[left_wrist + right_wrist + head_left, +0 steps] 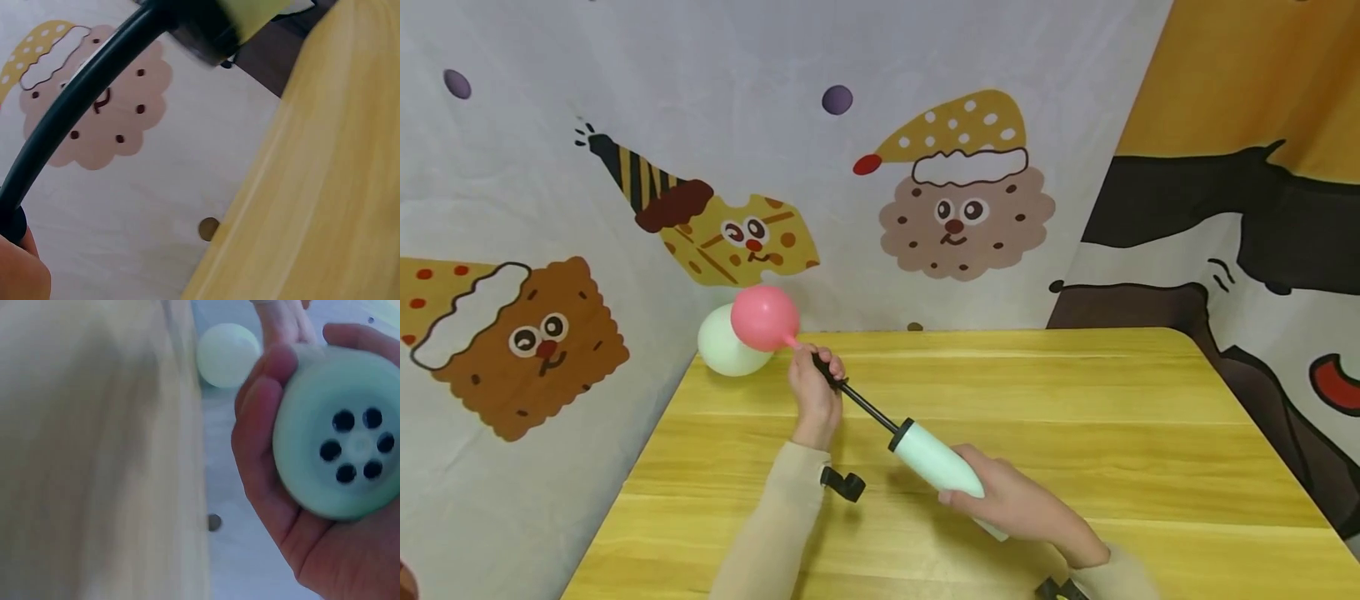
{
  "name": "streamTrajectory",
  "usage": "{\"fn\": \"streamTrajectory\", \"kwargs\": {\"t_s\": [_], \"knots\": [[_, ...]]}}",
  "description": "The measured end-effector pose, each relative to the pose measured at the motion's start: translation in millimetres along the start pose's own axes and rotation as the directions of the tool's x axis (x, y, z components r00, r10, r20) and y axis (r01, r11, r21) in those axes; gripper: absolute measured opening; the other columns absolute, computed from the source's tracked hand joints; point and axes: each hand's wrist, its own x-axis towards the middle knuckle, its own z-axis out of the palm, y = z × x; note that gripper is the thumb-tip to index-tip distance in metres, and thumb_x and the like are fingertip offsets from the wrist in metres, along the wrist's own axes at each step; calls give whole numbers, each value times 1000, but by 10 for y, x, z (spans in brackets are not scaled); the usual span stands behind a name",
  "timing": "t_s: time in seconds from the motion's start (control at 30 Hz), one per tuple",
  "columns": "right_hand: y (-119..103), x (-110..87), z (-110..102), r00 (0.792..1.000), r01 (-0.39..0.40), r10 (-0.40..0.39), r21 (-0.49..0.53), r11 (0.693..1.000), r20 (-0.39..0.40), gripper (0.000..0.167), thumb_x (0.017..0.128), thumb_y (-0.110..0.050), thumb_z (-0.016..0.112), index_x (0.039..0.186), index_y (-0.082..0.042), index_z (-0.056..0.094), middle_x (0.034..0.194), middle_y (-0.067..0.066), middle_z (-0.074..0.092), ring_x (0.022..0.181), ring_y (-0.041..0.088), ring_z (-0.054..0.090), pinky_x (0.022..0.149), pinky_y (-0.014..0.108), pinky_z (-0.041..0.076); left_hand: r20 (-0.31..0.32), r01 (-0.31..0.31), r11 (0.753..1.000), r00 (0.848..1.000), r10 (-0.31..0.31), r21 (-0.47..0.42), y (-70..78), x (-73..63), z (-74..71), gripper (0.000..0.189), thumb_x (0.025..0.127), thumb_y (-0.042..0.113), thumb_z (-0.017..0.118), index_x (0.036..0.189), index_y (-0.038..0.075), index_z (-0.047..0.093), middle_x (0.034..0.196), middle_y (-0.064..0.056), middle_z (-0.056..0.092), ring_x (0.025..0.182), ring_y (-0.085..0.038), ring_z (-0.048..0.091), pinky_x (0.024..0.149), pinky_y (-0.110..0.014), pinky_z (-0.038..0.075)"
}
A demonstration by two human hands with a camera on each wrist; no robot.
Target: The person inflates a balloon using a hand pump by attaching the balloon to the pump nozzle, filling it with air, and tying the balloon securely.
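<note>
Spanning the frame's lower centre, a pump point(934, 455) fills the right grip point(1021, 504), its black end point(824, 369) held in the left grip point(816, 400) beside a pink balloon point(765, 318).

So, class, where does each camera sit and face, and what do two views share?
Head: on the head, facing forward and down at the pump; left hand and right hand show.
Left wrist: worn there, facing pump shaft and table; left hand partly shows.
Right wrist: worn there, facing the pump's perforated end; both hands show.
Head and right wrist share the green balloon.
</note>
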Motion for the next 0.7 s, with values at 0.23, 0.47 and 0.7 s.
{"fn": "streamTrajectory", "kwargs": {"t_s": [0.23,0.47,0.7], "knots": [[32,88,133,997,-32,31,-22,999,-66,52,102,-36,66,138,-1,49,95,4,64,69,10,62,57,31,56,32,-1,998,999,-2,68,-142,-142,24,31,113,15,27,88,10,44,70,0,50,51,-10,44,48,-20,37],[3,283,188,992,-73,70,-27,997,-103,58,101,-40,67,139,1,49,90,3,64,68,13,63,56,32,56,92,44,992,994,-56,121,-327,-348,87,32,114,16,27,88,10,45,71,1,50,52,-9,45,50,-20,38],[-45,393,198,992,-86,85,-10,996,-93,59,103,-37,65,141,4,47,94,5,66,73,20,66,56,33,57,76,77,988,993,-87,131,-389,-424,88,30,114,20,30,90,11,45,71,2,50,52,-8,45,50,-20,39]]}}
